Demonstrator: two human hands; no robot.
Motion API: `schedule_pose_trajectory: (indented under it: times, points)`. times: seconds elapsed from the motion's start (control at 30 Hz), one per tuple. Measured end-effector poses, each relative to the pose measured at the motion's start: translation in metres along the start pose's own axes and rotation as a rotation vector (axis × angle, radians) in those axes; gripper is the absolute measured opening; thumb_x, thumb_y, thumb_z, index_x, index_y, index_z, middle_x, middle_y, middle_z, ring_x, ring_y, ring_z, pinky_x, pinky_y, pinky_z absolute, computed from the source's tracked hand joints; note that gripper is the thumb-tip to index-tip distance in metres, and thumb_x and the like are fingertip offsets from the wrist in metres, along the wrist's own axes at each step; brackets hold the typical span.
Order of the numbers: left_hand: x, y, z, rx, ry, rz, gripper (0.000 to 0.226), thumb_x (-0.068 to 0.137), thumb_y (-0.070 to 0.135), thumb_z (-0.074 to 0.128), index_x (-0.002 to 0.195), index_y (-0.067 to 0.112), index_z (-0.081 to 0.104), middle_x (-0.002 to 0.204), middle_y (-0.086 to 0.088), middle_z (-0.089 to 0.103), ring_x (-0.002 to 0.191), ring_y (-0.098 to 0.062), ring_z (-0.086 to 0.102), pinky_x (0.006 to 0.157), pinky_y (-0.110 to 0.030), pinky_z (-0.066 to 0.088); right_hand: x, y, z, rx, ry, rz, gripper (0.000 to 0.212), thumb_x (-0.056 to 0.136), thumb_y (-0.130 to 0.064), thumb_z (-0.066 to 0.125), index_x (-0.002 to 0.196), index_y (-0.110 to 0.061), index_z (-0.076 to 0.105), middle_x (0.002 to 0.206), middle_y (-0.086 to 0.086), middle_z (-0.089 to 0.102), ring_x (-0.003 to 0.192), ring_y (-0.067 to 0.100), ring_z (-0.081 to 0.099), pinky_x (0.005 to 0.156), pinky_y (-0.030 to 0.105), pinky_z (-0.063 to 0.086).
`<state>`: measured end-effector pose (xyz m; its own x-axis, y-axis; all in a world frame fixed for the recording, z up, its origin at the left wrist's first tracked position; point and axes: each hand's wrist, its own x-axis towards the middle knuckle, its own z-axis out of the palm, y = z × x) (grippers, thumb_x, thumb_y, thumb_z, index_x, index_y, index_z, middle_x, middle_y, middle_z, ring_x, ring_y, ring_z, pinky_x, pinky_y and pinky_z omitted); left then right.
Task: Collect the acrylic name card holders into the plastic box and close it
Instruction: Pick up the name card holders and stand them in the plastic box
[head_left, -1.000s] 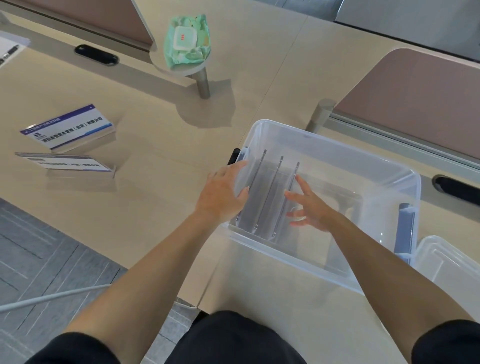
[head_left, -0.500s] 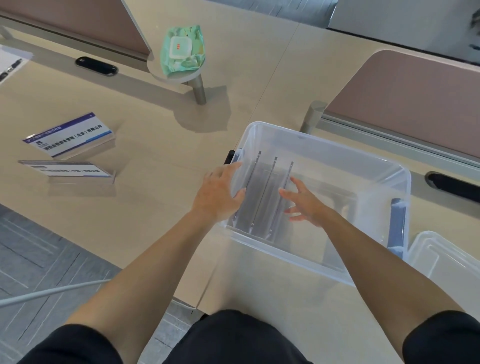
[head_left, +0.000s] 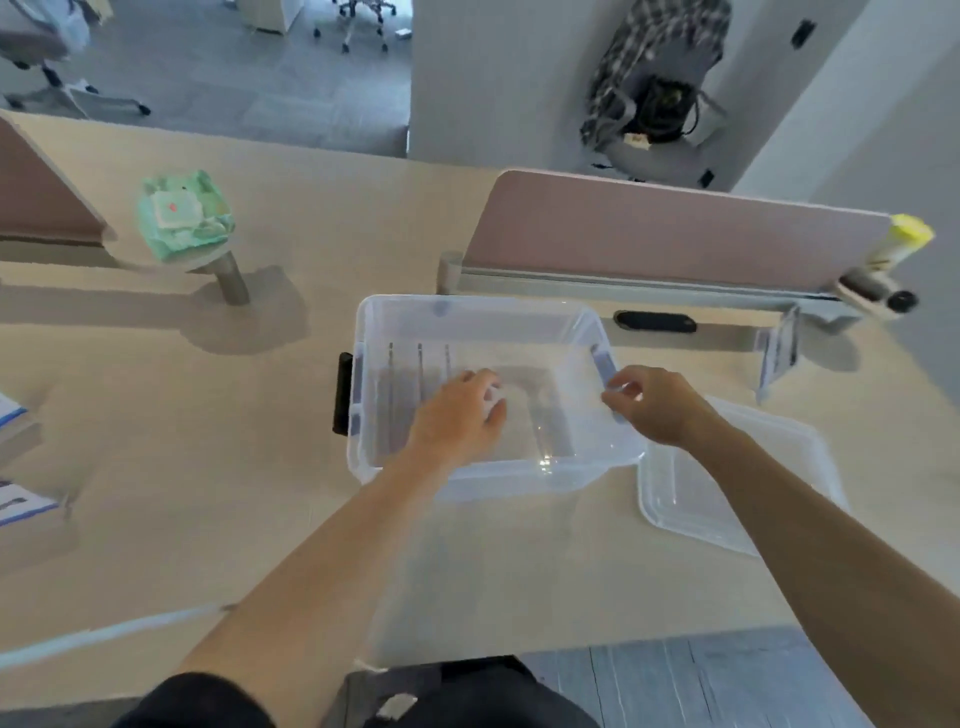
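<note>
The clear plastic box (head_left: 540, 470) sits open near the front edge of the desk (head_left: 270, 499), at its middle, with three acrylic name card holders (head_left: 418, 387) standing on edge in a row along its left end. My left hand (head_left: 457, 421) reaches over the front rim into the box, knuckles up, fingers curled loosely downward just right of the third holder; whether the fingertips touch it or the box floor I cannot tell through the blur. My right hand (head_left: 652, 402) is at the box's right rim, thumb and forefinger drawn close together at the blue latch (head_left: 602, 361) there, the other fingers bent under; it looks like a light pinch on the rim, though the contact is not sharp enough to confirm. The box's clear lid (head_left: 727, 493) lies flat on the desk just right of the box, under my right forearm. A black latch (head_left: 343, 392) shows on the box's left end. More name card holders (head_left: 21, 467) lie at the desk's left edge, and another (head_left: 776, 353) stands toward the right edge, near the pink divider (head_left: 675, 234). A green packet (head_left: 182, 213) rests on a small round stand at the back left.
</note>
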<state>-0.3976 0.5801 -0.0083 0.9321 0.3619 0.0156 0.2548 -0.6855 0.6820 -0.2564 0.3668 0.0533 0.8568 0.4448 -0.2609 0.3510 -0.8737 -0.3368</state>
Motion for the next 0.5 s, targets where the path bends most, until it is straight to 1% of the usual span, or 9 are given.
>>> schedule_pose_trajectory:
  times: [0.1,0.17,0.23,0.33,0.43,0.5]
  points:
    - [-0.005,0.034,0.031,-0.036,-0.124,0.096,0.029,0.092,0.032,0.055,0.118,0.021,0.061,0.107,0.002,0.067,0.1,-0.023,0.063,0.086,-0.037,0.051,-0.057,0.039,-0.02,-0.051,0.018,0.116,0.032,0.093,-0.042,0.059,0.117,-0.022,0.066,0.107,0.002,0.068,0.092,0.021,0.058,0.082,0.033,0.044]
    - [-0.009,0.061,0.051,-0.037,-0.198,0.154,0.03,0.091,0.034,0.054,0.118,0.023,0.061,0.108,0.003,0.068,0.099,-0.022,0.063,0.086,-0.037,0.051,-0.09,0.07,-0.03,-0.051,0.047,0.182,0.031,0.092,-0.043,0.059,0.116,-0.024,0.066,0.103,-0.002,0.068,0.091,0.019,0.058,0.082,0.031,0.043]
    - [-0.011,0.089,0.072,-0.025,-0.269,0.227,0.031,0.092,0.036,0.053,0.118,0.023,0.061,0.11,0.003,0.069,0.1,-0.021,0.063,0.086,-0.034,0.05,-0.119,0.102,-0.038,-0.023,0.088,0.25,0.031,0.091,-0.044,0.06,0.115,-0.025,0.066,0.098,-0.004,0.068,0.09,0.019,0.061,0.082,0.031,0.046]
    - [-0.013,0.134,0.101,-0.007,-0.352,0.292,0.029,0.092,0.036,0.05,0.116,0.024,0.062,0.11,0.003,0.069,0.099,-0.02,0.063,0.081,-0.031,0.047,-0.159,0.151,-0.049,0.011,0.139,0.332,0.032,0.092,-0.043,0.06,0.117,-0.024,0.066,0.096,-0.004,0.067,0.09,0.02,0.062,0.08,0.032,0.049]
    - [-0.011,0.176,0.137,-0.002,-0.4,0.348,0.027,0.091,0.037,0.051,0.111,0.024,0.063,0.107,0.003,0.069,0.096,-0.021,0.064,0.084,-0.035,0.052,-0.187,0.202,-0.059,0.033,0.187,0.385,0.033,0.093,-0.042,0.06,0.119,-0.022,0.065,0.101,-0.002,0.069,0.09,0.019,0.063,0.078,0.032,0.051]
    - [-0.008,0.204,0.164,0.004,-0.43,0.379,0.024,0.092,0.036,0.053,0.109,0.023,0.064,0.102,0.004,0.069,0.093,-0.021,0.064,0.083,-0.036,0.053,-0.198,0.24,-0.064,0.043,0.213,0.404,0.033,0.093,-0.041,0.06,0.119,-0.021,0.065,0.103,0.0,0.069,0.09,0.02,0.063,0.08,0.033,0.052]
